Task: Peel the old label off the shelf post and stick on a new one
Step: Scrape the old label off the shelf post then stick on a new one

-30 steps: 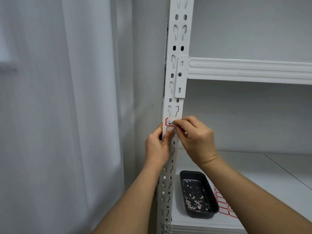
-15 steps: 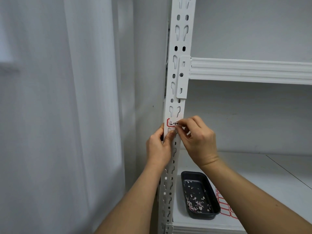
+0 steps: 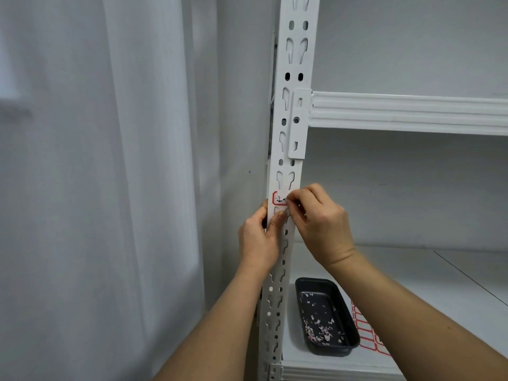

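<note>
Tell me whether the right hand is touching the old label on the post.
Touching. The head view shows the right hand with its fingers pinching the right end of the red-edged label on the post, with no gap between them.

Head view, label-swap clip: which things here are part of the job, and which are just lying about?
Part of the job:
- old label, red-bordered, on the shelf post
- right hand picking at the label
- left hand gripping the post
- sheet of new labels on the lower shelf
- black tray holding paper scraps

Lying about:
- curtain
- upper shelf beam
</note>
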